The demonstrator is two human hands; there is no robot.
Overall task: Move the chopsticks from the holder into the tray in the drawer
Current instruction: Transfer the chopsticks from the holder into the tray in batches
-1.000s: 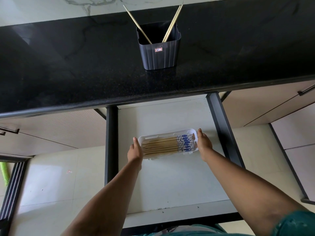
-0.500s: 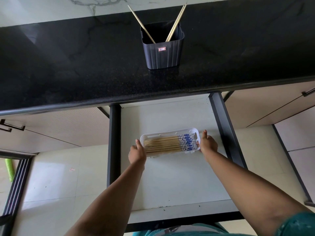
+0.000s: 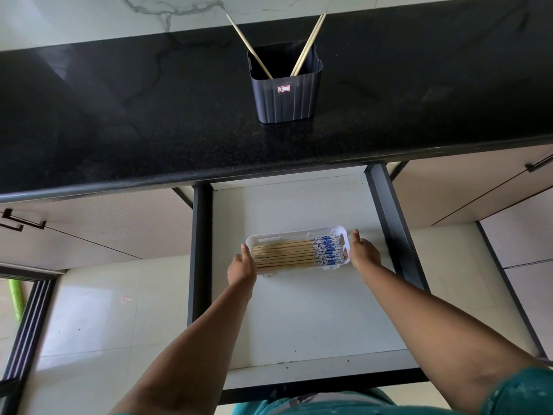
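A white tray (image 3: 296, 233) lies in the open drawer (image 3: 305, 319), filled with several wooden chopsticks (image 3: 287, 254) whose blue-patterned ends point right. My left hand (image 3: 241, 269) grips the tray's left end and my right hand (image 3: 363, 254) grips its right end. On the black countertop (image 3: 149, 121) stands a dark ribbed holder (image 3: 284, 97). Three chopsticks (image 3: 308, 46) lean in it, one to the left and two to the right.
The drawer has dark side rails and a white floor. Beige cabinet fronts with black handles (image 3: 21, 221) flank it on both sides. Pale floor tiles show below, with a dark door frame and a green object (image 3: 15, 298) at the far left.
My hands stay on the ends of the tray, which sits slightly nearer the middle of the drawer. The view has shifted a little. The holder's chopsticks have not moved.
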